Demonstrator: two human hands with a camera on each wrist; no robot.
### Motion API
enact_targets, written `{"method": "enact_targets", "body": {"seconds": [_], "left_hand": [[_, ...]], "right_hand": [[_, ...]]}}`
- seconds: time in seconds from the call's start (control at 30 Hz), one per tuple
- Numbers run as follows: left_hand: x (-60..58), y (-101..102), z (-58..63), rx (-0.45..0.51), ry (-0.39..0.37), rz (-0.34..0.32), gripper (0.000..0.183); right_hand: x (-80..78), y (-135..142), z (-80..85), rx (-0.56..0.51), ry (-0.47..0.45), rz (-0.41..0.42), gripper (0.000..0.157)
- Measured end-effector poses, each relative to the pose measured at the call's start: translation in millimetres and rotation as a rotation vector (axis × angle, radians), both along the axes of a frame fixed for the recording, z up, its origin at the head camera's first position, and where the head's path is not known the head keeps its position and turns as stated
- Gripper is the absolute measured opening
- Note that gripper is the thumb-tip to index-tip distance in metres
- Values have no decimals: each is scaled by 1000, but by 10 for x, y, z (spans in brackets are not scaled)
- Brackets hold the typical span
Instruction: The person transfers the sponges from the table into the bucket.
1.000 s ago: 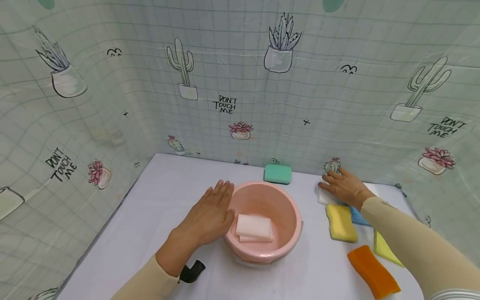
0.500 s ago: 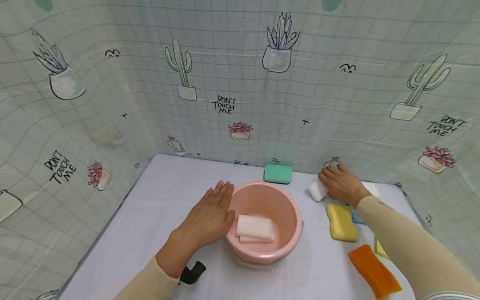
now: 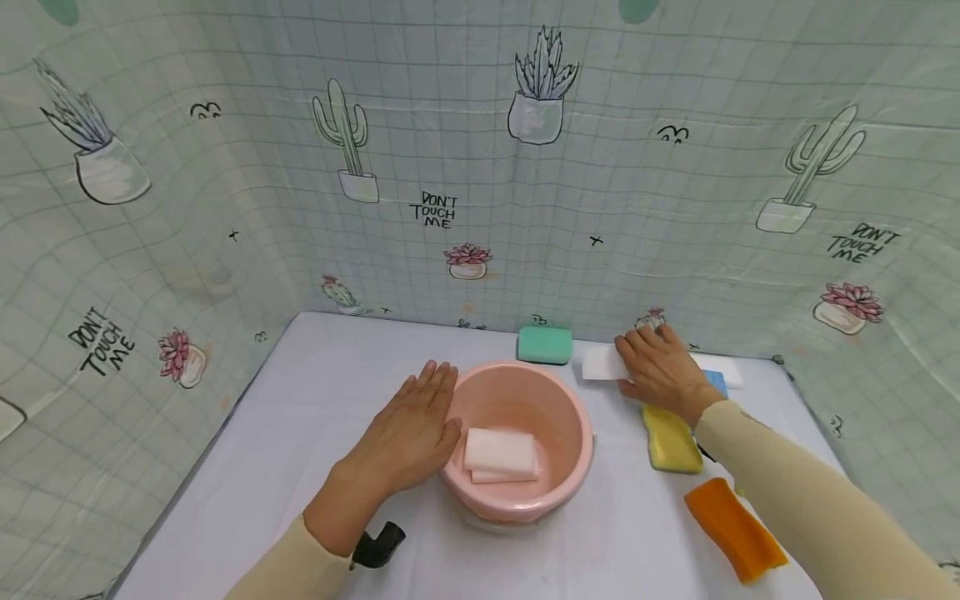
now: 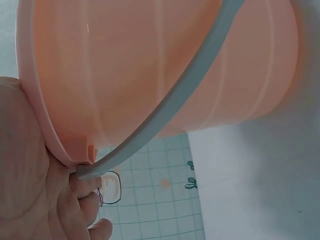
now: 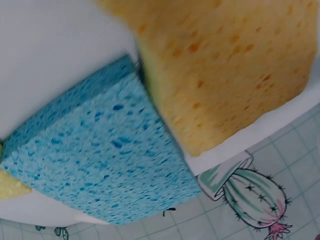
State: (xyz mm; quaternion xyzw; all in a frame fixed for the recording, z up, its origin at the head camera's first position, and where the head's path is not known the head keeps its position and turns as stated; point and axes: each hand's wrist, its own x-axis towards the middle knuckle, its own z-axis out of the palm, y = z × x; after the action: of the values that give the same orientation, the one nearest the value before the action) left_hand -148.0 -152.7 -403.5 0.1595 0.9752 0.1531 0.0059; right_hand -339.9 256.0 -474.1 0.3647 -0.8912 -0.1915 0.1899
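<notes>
The person's left hand (image 3: 408, 425) lies flat with fingers extended, its palm against the rim of the pink bucket (image 3: 528, 397). Because nothing wraps the rim, a sideways knock could slide the bucket or rock it. The gray handle (image 4: 175, 100) hangs beside those fingers and could snag them if the hand pulls away carelessly.

The right hand (image 3: 660, 371) appears to pinch a white block (image 3: 602, 364) between fingers and thumb, near the back edge of the table (image 3: 360, 358); the wrist view does not show the fingers. Much of the block sticks out past them, so an off-center grip could let it twist or drop. The green sponge (image 3: 544, 345) sits between that block and the bucket's far side, and a low path could bump it.

The yellow sponge (image 3: 672, 442) and blue sponge (image 5: 105, 150) lie just below the right hand, where a dragging wrist could shift them. Inside the bucket, what look like 2 stacked white blocks (image 3: 498, 450) leave room, though a careless drop could topple the upper 1.
</notes>
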Motion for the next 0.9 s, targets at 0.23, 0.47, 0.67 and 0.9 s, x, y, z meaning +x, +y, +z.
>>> {"method": "enact_targets", "body": {"seconds": [0.23, 0.47, 0.67, 0.9], "left_hand": [[-2, 2, 19, 4, 1, -6, 68], [1, 0, 35, -13, -6, -10, 68], [8, -9, 45, -8, -5, -15, 69], [4, 1, 59, -16, -4, -26, 69]], "right_hand": [[155, -123, 101, -90, -14, -47, 61], [281, -182, 248, -156, 69, -41, 62], [373, -217, 358, -164, 86, -52, 64], [473, -243, 478, -192, 138, -32, 65]]}}
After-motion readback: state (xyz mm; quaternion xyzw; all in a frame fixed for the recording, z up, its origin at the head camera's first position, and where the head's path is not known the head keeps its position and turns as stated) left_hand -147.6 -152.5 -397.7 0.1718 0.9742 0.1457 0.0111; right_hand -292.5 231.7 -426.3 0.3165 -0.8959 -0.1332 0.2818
